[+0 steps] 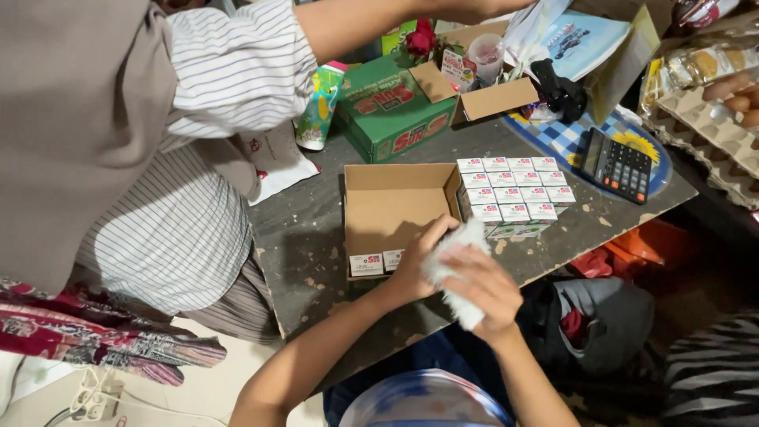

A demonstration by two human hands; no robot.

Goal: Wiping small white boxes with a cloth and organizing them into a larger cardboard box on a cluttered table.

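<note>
Both-handed grip, left hand [415, 265] and right hand [484, 286] closed on a soft white cloth [457, 261]: light, limp, best bunched.

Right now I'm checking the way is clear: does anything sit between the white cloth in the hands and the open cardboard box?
Nothing visible does. The crumpled white cloth, held by both hands, already sits beside the open brown cardboard box.
</note>
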